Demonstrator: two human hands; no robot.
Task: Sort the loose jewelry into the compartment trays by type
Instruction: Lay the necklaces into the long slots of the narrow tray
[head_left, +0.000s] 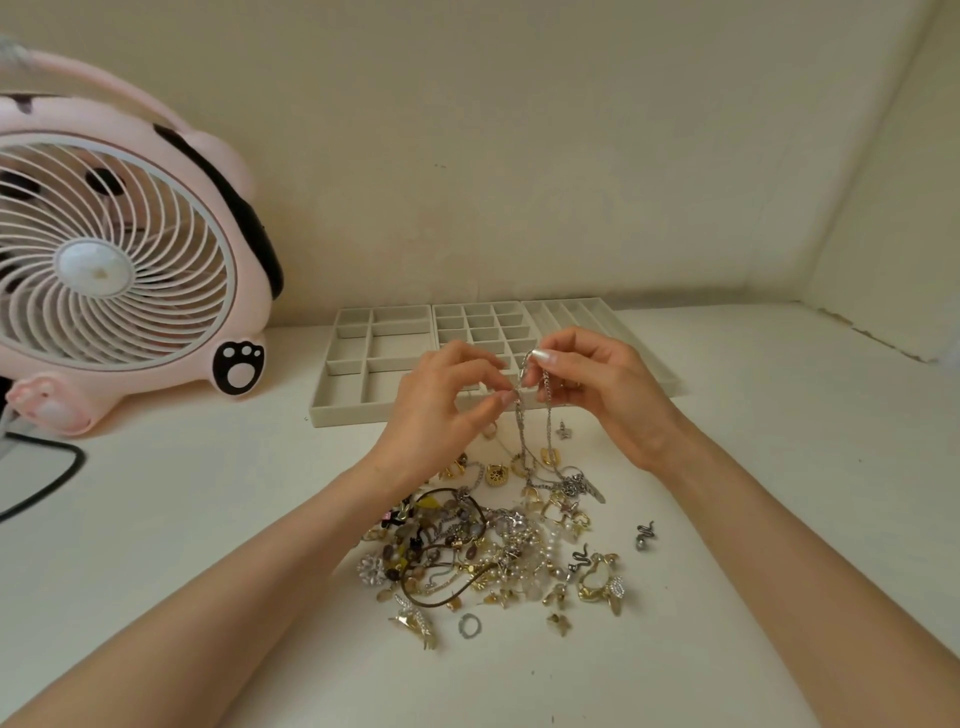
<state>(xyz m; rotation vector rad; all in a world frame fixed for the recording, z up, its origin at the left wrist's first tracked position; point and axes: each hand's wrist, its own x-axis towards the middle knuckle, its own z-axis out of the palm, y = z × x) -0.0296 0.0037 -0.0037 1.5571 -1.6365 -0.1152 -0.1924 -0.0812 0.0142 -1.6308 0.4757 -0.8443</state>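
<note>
Pink fan (119, 249) is chopped off by the left edge, and so is the black cable (57, 478) near it. The left hand (441, 410) and right hand (597, 384) block the near cells of the middle tray (480, 322) and right tray (582, 312). The silver chain (522, 436) has its lower end lost in the jewelry pile (493, 545), which is too tangled to tell pieces apart. The clasp is too tiny to make out.

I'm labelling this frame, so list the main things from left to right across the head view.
pink fan → left hand → silver chain → right hand. The compartment trays and jewelry pile overlap the hands, so they are left out.
</note>
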